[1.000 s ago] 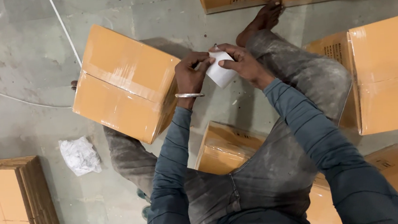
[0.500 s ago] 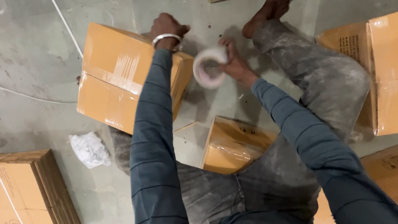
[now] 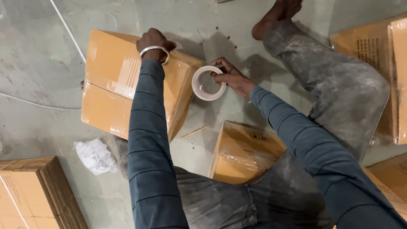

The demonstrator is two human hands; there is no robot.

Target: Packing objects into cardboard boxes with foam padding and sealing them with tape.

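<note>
The left arm is stretched far forward across a tilted cardboard box, and the left hand is laid on the far top edge of this box, with the fingers curled down over the edge so that they grip it; a metal bangle is worn at the wrist. The right arm is bent at the elbow and is reached toward the middle of the scene, where a roll of clear tape is held by the right hand. The roll is grasped at its right side, the thumb being placed on the rim and the other fingers wrapped behind it, and it is kept just beside the right corner of the box, above the grey concrete floor. A smaller box is seen near the person, between the legs. At the near left a bundle of flattened cartons is lying, and a crumpled white plastic piece is found beside it. More boxes are stacked at the right, and a bare foot is rested on the floor at the far side.
</note>
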